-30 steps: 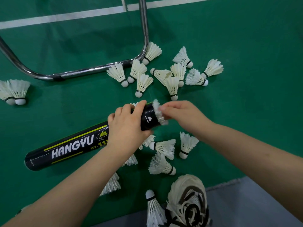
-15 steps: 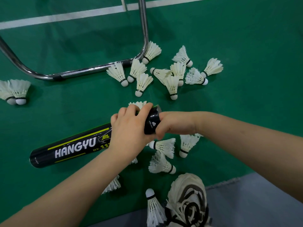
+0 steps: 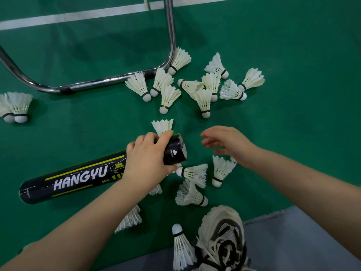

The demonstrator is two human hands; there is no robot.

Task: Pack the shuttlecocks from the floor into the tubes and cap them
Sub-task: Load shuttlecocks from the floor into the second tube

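A black tube (image 3: 78, 178) marked HANGYU lies on the green floor, its open end pointing right. My left hand (image 3: 148, 157) grips it near that end. My right hand (image 3: 226, 143) hovers empty with spread fingers just right of the tube's mouth. Several white shuttlecocks lie scattered: a cluster (image 3: 203, 87) beyond the hands, three (image 3: 195, 173) just below the tube's mouth, one (image 3: 163, 126) behind my left fingers, two (image 3: 17, 106) at the far left, one (image 3: 181, 249) beside my shoe. No cap is visible.
A chrome tube frame (image 3: 97, 83) bends across the floor at upper left. My white shoe (image 3: 220, 237) stands at the bottom edge on a grey mat (image 3: 302, 241). White court lines (image 3: 78, 15) run along the top.
My right hand pushed a shuttlecock into the tube's mouth, then let go and drew back to the right, opening. The tube shifted slightly; my left hand kept its grip.
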